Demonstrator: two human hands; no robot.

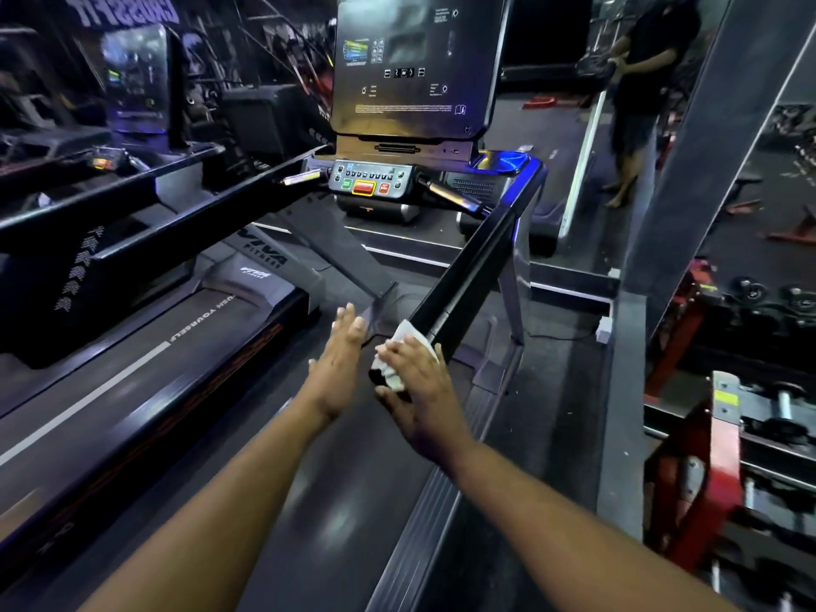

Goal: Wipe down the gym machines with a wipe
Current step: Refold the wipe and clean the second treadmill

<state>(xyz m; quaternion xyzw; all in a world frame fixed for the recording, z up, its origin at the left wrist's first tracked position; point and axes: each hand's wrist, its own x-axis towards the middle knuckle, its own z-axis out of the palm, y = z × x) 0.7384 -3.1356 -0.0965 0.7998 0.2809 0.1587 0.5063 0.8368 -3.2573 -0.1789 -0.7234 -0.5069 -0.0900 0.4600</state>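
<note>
The head view looks down along a treadmill, with both bare arms reaching forward over its belt [335,514]. The right hand [415,390] lies over a white wipe [399,346], pressing it with fairly straight fingers onto the near end of the right handrail [468,267], a black bar that slopes up toward the console; the thumb comes in underneath, so the hand seems to clasp the wipe loosely around the rail end rather than pinch it. The left hand [342,360] hangs just beside it, fingers straight and together, holding nothing and touching nothing that can be made out. Farther up sit the control panel [373,181] with its red and green buttons and the tall dark display screen [415,64]. A second treadmill [145,329] stands to the left, and a weight rack [728,426] with red frame parts is at the right. A person [640,95] stands in the background near the top right. The step in hand looks like wiping the right handrail, begun at its lower tip. The next move probably calls for sliding the wipe up the rail toward the console with steady pressure, keeping the cloth wrapped on the bar; the left rail, panel and screen appear still to do.
</note>
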